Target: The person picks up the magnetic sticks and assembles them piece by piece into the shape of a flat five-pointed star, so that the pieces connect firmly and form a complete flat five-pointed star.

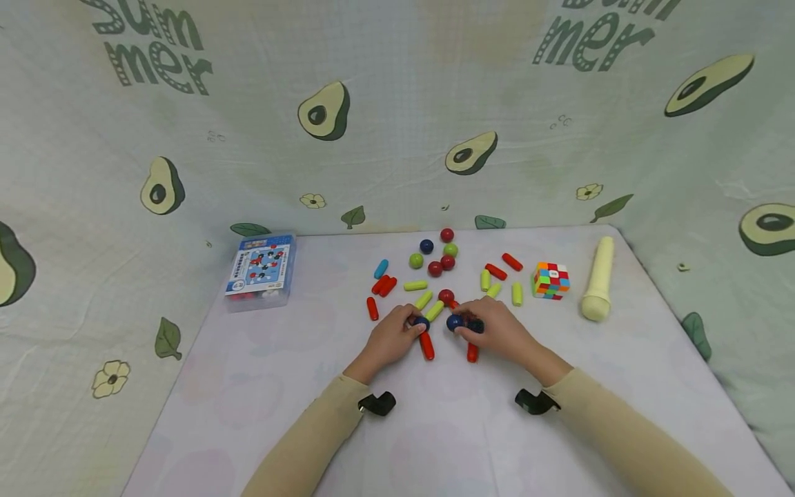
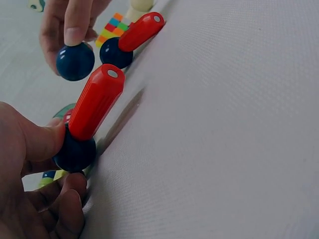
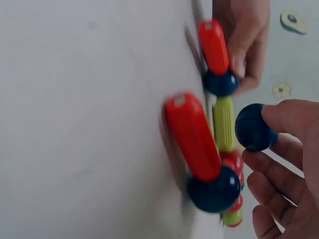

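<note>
Left hand (image 1: 393, 336) pinches a blue ball (image 2: 75, 155), red rod (image 2: 97, 102) already joined; right hand (image 1: 499, 330), fingers likewise curled, pinches a bare ball (image 3: 251, 127); loose rods (image 1: 517, 294) lie unjoined beyond the fingers.

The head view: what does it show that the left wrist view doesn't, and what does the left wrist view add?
Only the head view shows the boxed set, the light blue rod, the green balls and the green lettering on the backdrop.

Only the left wrist view shows the pale discs on the ends of two red rods.

Both show the left hand pinching one dark blue ball, the right hand holding another dark blue ball, and the colourful cube.
</note>
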A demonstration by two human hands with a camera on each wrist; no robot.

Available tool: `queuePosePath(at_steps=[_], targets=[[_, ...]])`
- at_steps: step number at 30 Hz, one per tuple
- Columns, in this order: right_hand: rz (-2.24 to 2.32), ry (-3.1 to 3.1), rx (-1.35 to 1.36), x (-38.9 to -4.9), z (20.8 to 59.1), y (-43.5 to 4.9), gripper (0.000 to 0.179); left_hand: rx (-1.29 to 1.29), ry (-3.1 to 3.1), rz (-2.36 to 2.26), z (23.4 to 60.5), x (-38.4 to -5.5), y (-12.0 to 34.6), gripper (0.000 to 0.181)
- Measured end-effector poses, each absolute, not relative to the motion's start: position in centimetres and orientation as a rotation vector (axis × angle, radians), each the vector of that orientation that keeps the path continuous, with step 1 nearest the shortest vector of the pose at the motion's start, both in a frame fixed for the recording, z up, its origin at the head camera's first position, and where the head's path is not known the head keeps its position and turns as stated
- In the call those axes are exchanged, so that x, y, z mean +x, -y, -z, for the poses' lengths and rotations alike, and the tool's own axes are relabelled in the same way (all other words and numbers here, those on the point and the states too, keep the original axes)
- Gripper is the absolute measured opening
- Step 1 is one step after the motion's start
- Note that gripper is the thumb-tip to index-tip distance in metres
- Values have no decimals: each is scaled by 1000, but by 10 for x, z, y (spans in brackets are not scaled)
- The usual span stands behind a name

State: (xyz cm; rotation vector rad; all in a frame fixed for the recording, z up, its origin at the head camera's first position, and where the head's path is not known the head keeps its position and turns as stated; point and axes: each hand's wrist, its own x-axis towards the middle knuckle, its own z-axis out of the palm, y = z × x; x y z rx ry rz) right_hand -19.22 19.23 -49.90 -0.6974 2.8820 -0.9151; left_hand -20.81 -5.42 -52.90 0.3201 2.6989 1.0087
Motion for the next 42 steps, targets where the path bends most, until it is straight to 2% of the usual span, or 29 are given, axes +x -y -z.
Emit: queuePosePath(at_steps=[10,22,36,42], targets=[[821,-2857,-807,-159,511,-174,34,336,-2700,-1028,529,-208,56,25],[756,-2887,-968,-141,522,-164,29,351,-2703,-1028,533,-209,57,22],[739,-2919,-927,-138,522,-156,34,363,-2692,-1048,532,-210,57,23],[837,-2938,-791,-142,519,-163,28,358,-2692,-1043,533,-211,58,25]])
